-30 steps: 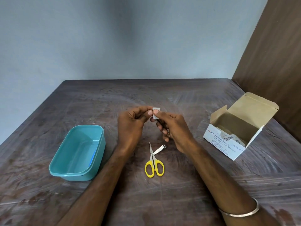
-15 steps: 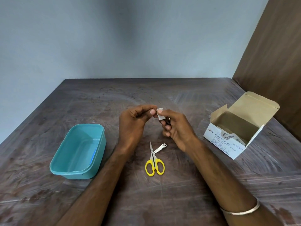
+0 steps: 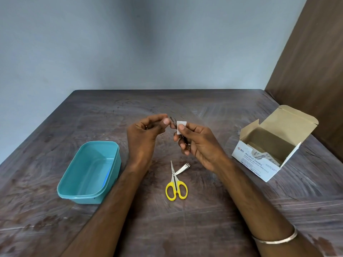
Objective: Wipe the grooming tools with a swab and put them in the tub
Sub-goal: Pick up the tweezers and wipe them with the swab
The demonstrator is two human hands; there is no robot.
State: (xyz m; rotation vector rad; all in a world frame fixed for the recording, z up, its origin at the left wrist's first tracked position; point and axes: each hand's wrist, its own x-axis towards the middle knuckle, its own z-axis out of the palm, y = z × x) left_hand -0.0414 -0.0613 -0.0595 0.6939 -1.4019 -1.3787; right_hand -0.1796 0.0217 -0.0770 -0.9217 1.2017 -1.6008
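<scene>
item: slim metal tool (image 3: pixel 173 121), frame centre, held above the table (image 3: pixel 204 219). long axis slants from upper left down to lower right. left hand (image 3: pixel 146 134) grip pinches its upper tip; right hand (image 3: pixel 199 143) grip pinches the swab (image 3: pixel 180 127) around the shaft. tub (image 3: pixel 89 171) lies lower left, nearer the left hand.

One head-worn wide-angle view, forward and down, near above the table (image 3: pixel 185 229), toward the far wall (image 3: pixel 130 43).
</scene>
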